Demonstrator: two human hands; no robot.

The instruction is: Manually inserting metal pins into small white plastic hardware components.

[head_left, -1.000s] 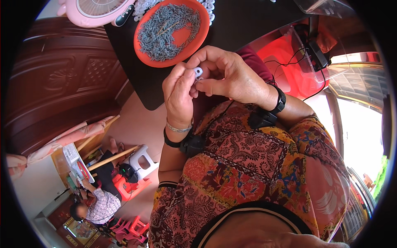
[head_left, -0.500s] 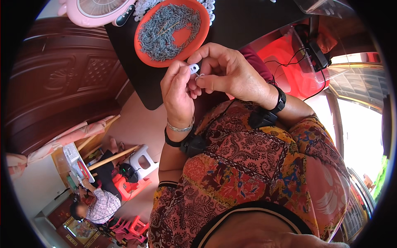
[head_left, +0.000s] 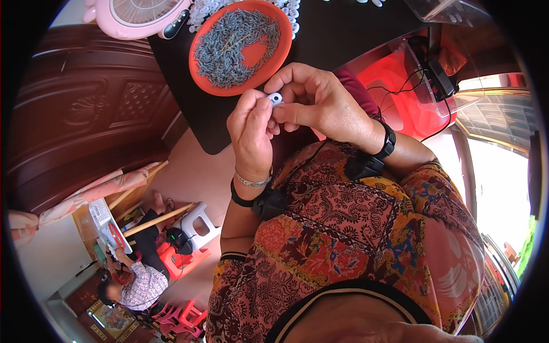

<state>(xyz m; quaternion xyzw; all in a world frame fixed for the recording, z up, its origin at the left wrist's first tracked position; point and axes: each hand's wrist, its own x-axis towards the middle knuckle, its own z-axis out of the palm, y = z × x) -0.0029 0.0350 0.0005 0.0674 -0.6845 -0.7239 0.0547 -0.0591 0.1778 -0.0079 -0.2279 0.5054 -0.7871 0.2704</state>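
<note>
A small white plastic piece with a dark round hole (head_left: pixel 272 98) is pinched between the thumb and index finger of my left hand (head_left: pixel 251 134). My right hand (head_left: pixel 331 106) meets it from the other side, its thumb bent in against the piece's lower edge and the fingers curled. Whatever the right fingertips hold is hidden. Just beyond both hands lies an orange-red oval tray (head_left: pixel 251 55) with many small grey-blue screw-like parts (head_left: pixel 220 66) in it.
Several white plastic pieces (head_left: pixel 207 10) are heaped behind the tray on the black table (head_left: pixel 326 37). A pink fan (head_left: pixel 103 23) stands at the far left. Red bins and cables (head_left: pixel 426 70) are at the right. Another person (head_left: pixel 144 286) sits at the lower left.
The white piece has turned and shifted slightly right and down, with its hole facing up more. A small shiny bit visible at my right thumb tip is now hidden.
</note>
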